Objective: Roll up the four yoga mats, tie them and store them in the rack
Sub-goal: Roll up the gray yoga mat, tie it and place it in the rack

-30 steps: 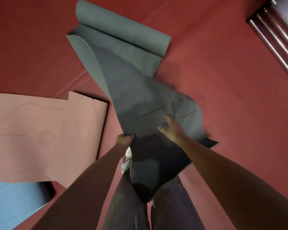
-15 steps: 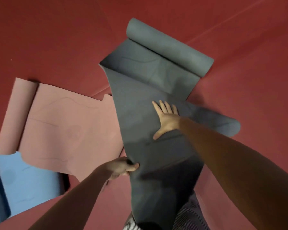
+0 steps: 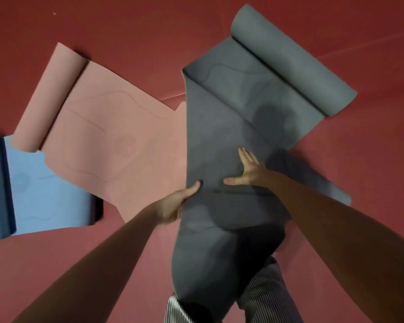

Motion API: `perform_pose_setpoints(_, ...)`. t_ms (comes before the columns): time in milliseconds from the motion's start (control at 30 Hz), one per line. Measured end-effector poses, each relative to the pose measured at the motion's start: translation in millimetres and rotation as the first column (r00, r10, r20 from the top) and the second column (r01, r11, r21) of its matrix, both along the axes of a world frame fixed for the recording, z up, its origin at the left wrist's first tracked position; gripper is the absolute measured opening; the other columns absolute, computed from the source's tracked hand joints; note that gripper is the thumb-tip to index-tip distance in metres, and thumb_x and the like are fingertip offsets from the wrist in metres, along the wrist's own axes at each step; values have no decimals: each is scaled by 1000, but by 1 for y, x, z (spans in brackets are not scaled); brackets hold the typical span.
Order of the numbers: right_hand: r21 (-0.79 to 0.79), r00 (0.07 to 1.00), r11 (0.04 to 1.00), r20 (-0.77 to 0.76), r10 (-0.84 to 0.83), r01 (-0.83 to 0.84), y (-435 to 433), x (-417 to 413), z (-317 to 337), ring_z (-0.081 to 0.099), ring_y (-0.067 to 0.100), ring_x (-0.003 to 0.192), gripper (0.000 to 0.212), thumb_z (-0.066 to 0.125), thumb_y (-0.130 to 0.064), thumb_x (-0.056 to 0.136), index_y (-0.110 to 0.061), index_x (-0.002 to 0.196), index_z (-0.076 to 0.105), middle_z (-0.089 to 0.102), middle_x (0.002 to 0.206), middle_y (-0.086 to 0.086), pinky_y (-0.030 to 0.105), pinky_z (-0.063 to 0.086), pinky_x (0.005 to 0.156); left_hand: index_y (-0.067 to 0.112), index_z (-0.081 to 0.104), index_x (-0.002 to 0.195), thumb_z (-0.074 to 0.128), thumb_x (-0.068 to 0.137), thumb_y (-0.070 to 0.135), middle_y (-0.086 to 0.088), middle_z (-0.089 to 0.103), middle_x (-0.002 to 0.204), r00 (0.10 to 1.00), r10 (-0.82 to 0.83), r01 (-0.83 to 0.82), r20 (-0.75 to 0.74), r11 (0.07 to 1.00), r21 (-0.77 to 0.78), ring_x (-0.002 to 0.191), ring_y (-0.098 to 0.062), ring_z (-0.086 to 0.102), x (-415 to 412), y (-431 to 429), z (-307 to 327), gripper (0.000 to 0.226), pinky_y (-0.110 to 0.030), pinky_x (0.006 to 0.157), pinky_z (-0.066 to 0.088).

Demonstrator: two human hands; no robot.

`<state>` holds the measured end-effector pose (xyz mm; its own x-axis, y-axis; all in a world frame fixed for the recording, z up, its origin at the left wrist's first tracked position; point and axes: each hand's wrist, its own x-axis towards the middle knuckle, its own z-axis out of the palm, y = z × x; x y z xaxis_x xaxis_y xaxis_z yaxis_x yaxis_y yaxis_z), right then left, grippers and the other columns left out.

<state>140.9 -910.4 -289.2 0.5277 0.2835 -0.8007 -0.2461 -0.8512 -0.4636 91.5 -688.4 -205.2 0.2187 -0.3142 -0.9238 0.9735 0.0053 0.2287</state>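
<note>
**Both hands on the grey mat, which lies half unrolled on the floor**

I see the grey mat (image 3: 219,141) spread on the red floor (image 3: 371,148); its far end is wound into a roll (image 3: 294,61) at the upper right, the middle part is folded over at an angle, and the near end lies over the striped trousers (image 3: 264,292). The left hand (image 3: 175,206) grips the left edge of the mat, thumb on top; its other fingers are hidden from me. The right hand (image 3: 250,170) lies flat on the mat, fingers straight and a little apart. A pink mat (image 3: 107,141) lies just left of the grey one, its far end also rolled; it overlaps a blue mat (image 3: 47,197) at the far left.
</note>
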Motion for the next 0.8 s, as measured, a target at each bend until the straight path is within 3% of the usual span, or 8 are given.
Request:
perform_pose_setpoints(100, 62, 999, 998, -48, -11, 14, 6, 3, -2, -11, 19, 146, 123, 69, -63, 68, -16, 151, -8, -13, 159, -1, 40, 3, 119, 16, 70, 102, 43, 95, 51, -5, 73, 99, 984, 176, -175, -6, 983, 50, 81, -17, 72, 24, -4, -8, 45, -33, 73, 58)
perform_pose_setpoints(267, 162, 980, 967, -43, -194, 199, 2, -4, -10, 13, 16, 145, 107, 78, -45, 71, -11, 151, 14, 15, 157, 5, 27, 15, 116, 9, 60, 116, 46, 100, 23, -3, 74, 91, 996, -54, 43, 74, 989, 142, 76, -14, 71, 36, 8, -20, 26, -31, 73, 57)
perform_pose_setpoints(333, 211, 923, 900, -44, -382, 382, 4, -1, -11, 37, 14, 132, 84, 77, -37, 75, -12, 143, 35, 42, 141, 4, 23, 28, 108, 7, 59, 120, 47, 99, 15, -3, 73, 93, 992, -48, 29, 116, 986, 163, 78, -14, 70, 33, 17, -20, 25, -31, 74, 57)
perform_pose_setpoints(433, 235, 771, 756, 41, -635, 611, 12, 13, -12, 50, 17, 107, 57, 70, -39, 82, -12, 129, 50, 55, 109, 3, 27, 37, 95, 10, 60, 116, 48, 97, 4, 1, 73, 92, 990, -27, 5, 142, 988, 151, 76, -11, 70, 34, 33, -15, 23, -28, 71, 58)
perform_pose_setpoints(533, -4, 707, 714, 143, -693, 700, 6, 26, -12, 35, 30, 132, 84, 62, -67, 75, -23, 142, 36, 41, 142, 10, 47, 25, 112, 12, 63, 112, 60, 86, -1, -5, 70, 110, 983, -137, 129, 120, 989, 71, 90, -17, 70, 46, 54, -5, 29, -30, 78, 58)
perform_pose_setpoints(633, -211, 958, 934, 75, -278, 288, -3, 23, -1, -4, 32, 145, 101, 57, -74, 72, -34, 151, 7, 0, 159, 5, 55, -2, 115, 11, 66, 108, 66, 61, -6, -8, 70, 110, 946, -319, 318, 63, 948, 19, 95, -21, 69, 59, 72, 3, 50, -30, 78, 58)
perform_pose_setpoints(700, -169, 991, 980, 62, 118, -106, 0, 21, -2, -16, 25, 145, 113, 62, -70, 71, -29, 151, -6, -12, 159, 4, 53, -8, 113, 8, 67, 105, 61, 55, -8, -7, 72, 104, 918, -394, 392, 54, 919, 37, 92, -20, 70, 62, 76, 4, 52, -29, 77, 58)
perform_pose_setpoints(800, -31, 997, 997, -6, 74, -74, 11, 22, -8, -6, 22, 146, 130, 75, -59, 65, -24, 148, -19, -8, 159, 7, 48, 0, 117, 6, 66, 103, 62, 52, -10, -5, 73, 100, 870, -483, 478, 99, 875, 75, 90, -15, 70, 64, 75, 1, 54, -23, 75, 56)
